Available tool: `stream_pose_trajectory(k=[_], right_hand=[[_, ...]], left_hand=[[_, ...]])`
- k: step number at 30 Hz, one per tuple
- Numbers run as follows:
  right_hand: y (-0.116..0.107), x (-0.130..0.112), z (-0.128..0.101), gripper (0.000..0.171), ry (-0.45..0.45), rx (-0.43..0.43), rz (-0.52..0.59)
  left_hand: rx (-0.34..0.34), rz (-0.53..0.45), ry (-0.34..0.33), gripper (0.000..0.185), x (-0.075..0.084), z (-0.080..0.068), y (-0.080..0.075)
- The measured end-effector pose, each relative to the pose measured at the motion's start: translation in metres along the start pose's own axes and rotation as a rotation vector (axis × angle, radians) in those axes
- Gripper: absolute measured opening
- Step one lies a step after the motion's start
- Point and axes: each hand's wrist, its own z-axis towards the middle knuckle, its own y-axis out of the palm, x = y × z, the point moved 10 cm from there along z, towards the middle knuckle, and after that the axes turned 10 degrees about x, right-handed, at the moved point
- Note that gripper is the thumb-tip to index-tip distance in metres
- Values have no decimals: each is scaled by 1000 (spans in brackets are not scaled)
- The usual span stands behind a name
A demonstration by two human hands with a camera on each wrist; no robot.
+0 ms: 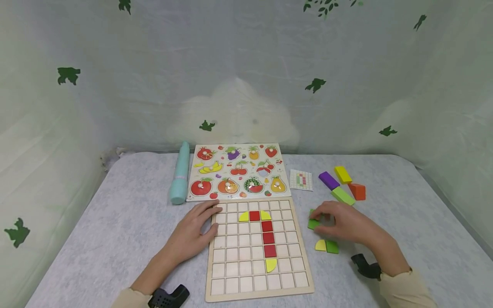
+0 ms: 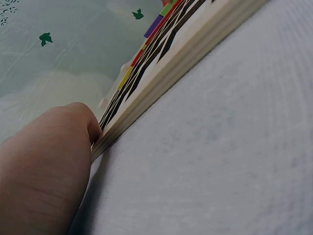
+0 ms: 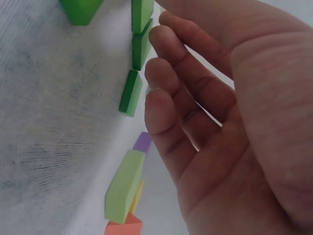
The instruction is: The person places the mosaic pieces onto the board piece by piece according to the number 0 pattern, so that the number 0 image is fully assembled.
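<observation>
- Green tiles (image 1: 313, 223) lie on the table (image 1: 115, 222) just right of the grid board (image 1: 257, 250), under the fingertips of the right hand (image 1: 344, 222); a yellow quarter-round piece (image 1: 320, 245) and another green piece (image 1: 332, 247) sit just nearer the person.
- Right grip: the fingers are gently bent and reach onto the green tiles; in the right wrist view the fingers (image 3: 168, 93) are spread and loosely curved, with no pinch closed round a tile, so the grip reads as relaxed and touching, not holding.
- Left hand (image 1: 194, 233) lies flat at the board's left edge, fingers straight; the left wrist view shows the thumb (image 2: 73, 122) pressed against the board's layered side (image 2: 161, 81). It seems to steady the board.
- Handling, as a judgement: the tiles look like thin, stiff, light wood with smooth painted faces. They should not bend or break, but they may slide on the cloth rather than lift. Best taken by two opposite edges between thumb and forefinger, or tipped up on one edge first.
- In the board's cells sit red squares (image 1: 268, 238) in a column with yellow curved pieces (image 1: 271, 265) at its ends.
- Farther off: a fruit puzzle (image 1: 238, 171), a teal tube (image 1: 180, 173), a pattern card (image 1: 301, 179), and purple, yellow, light green and orange blocks (image 1: 342, 185).
</observation>
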Motion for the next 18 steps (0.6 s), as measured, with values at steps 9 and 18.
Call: stream_pose_trajectory(k=[9, 18], right_hand=[[5, 3, 2, 27, -13, -26, 9], [8, -2, 2, 27, -8, -40, 33]], left_hand=[[4, 12, -2, 45, -1, 0, 0], [6, 13, 0, 45, -1, 0, 0]])
